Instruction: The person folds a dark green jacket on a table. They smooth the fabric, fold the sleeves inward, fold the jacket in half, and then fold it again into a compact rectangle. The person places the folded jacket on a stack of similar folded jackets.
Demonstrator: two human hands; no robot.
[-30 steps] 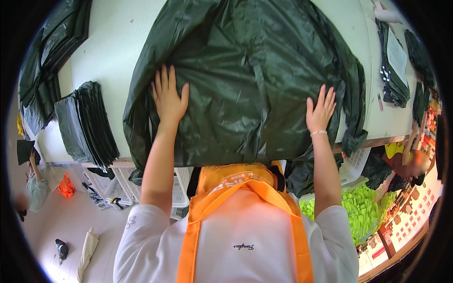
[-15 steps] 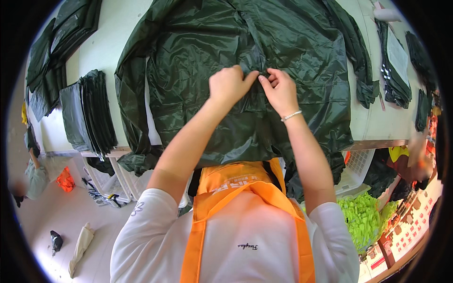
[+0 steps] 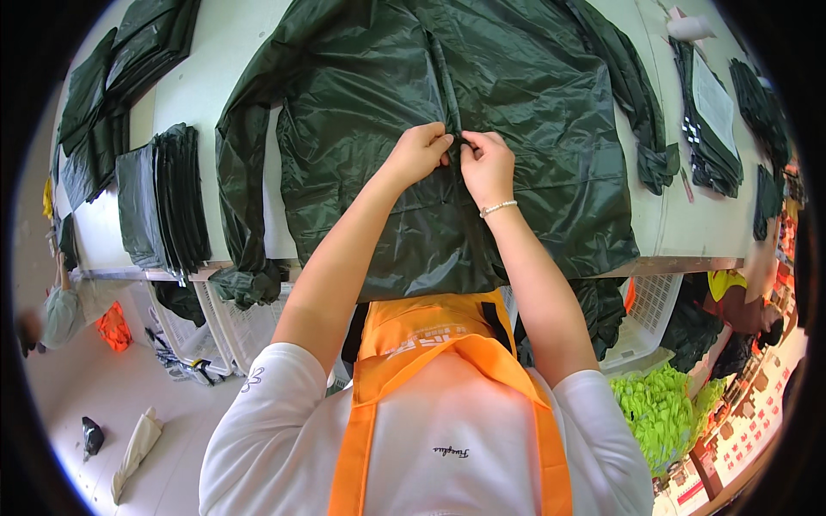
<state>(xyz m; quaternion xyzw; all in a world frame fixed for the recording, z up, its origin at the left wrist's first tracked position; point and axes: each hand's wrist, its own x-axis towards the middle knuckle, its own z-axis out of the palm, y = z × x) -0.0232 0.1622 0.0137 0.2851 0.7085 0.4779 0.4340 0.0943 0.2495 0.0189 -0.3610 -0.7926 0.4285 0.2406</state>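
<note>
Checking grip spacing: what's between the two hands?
Just a narrow central stretch of the dark green garment, seen in the head view between the fingertips of the left hand and right hand.

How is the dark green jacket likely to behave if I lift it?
The dark green jacket will probably flop: its surface creases all over and the sleeve at picture left crumples. It may slide easily, given its glossy sheen. Fine wrinkles suggest thin material, so it's likely light for its size.
</note>
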